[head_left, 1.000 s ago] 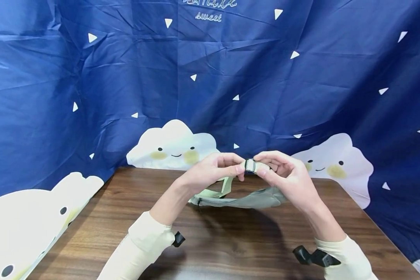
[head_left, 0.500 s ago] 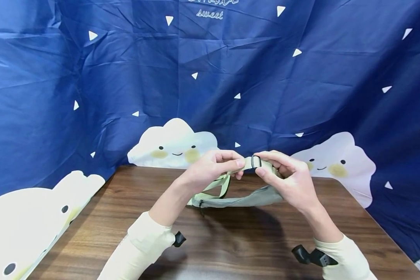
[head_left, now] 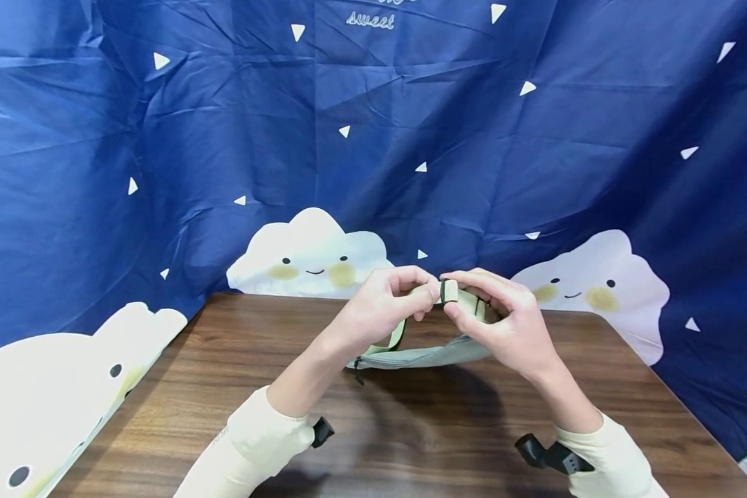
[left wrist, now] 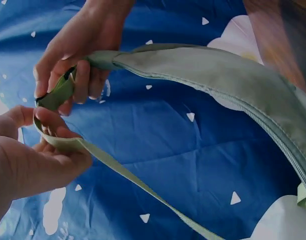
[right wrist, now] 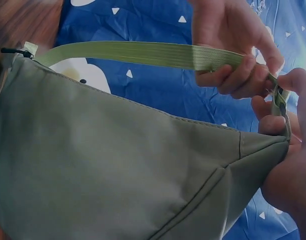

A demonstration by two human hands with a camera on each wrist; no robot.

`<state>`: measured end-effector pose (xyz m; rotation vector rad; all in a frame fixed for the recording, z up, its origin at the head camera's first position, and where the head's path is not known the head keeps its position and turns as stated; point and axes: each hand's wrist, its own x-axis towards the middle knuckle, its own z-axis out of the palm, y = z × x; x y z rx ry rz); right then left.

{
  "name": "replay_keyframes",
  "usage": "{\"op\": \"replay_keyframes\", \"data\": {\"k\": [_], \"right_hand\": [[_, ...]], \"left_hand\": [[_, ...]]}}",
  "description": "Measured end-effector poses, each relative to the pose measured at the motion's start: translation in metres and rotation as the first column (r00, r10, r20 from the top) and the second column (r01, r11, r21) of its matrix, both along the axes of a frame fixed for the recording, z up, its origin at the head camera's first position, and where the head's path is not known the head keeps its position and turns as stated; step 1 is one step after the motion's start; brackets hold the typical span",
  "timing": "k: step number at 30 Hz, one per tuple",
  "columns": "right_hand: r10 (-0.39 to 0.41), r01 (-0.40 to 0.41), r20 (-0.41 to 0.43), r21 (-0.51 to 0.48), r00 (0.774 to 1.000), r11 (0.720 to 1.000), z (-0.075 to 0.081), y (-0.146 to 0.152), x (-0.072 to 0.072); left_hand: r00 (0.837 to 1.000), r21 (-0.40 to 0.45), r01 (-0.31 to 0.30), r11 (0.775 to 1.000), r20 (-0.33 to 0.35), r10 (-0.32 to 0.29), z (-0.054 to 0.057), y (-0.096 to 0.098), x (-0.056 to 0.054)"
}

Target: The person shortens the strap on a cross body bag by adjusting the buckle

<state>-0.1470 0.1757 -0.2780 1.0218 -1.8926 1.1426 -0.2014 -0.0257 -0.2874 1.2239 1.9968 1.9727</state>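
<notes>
A grey-green shoulder bag (head_left: 436, 356) with a zipper along its top edge hangs below both hands, close over the table. From its ends runs a light green webbing strap (left wrist: 128, 175) with a black slide buckle (head_left: 443, 291). My left hand (head_left: 382, 308) pinches the strap between thumb and index finger, right at the buckle's left side. Thumb and fingers of my right hand (head_left: 504, 311) hold the buckle and the strap on its right. A short fold of webbing shows at the buckle. In the right wrist view, the strap passes across my left fingers (right wrist: 233, 80).
The brown wooden table (head_left: 224, 387) lies beneath the hands. A blue curtain (head_left: 373, 138) with white triangles and cloud faces hangs behind it. Black wrist cameras (head_left: 554, 454) sit at both sleeves.
My left hand first slid a little left along the strap, uncovering webbing beside the buckle. Now the hands are close together again, the buckle has shifted slightly left, and a fold of strap shows there.
</notes>
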Motion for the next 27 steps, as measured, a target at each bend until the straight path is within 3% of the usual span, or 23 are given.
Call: {"op": "replay_keyframes", "data": {"k": [3,8,15,20,27], "right_hand": [[0.014,-0.014,-0.014,-0.021,1.0,1.0,0.002,0.0,0.0],[0.018,-0.02,-0.034,-0.07,0.999,0.997,0.001,0.004,-0.004],[0.106,-0.106,-0.001,-0.119,0.994,0.987,-0.001,0.007,-0.006],[0.089,-0.087,0.025,-0.094,0.996,0.992,-0.009,0.013,-0.013],[0.083,-0.077,0.06,-0.087,0.995,0.993,-0.02,0.02,-0.023]], "left_hand": [[0.996,0.021,0.083,0.996,0.027,-0.084,0.002,-0.001,-0.003],[0.985,-0.06,0.169,0.984,0.034,-0.167,0.001,-0.004,-0.017],[0.99,-0.1,0.143,0.985,0.01,-0.142,-0.004,-0.009,-0.026],[0.985,-0.088,0.147,0.985,-0.074,-0.154,-0.003,-0.006,-0.023],[0.986,-0.016,0.149,0.989,-0.073,-0.15,-0.005,-0.003,-0.019]]}}
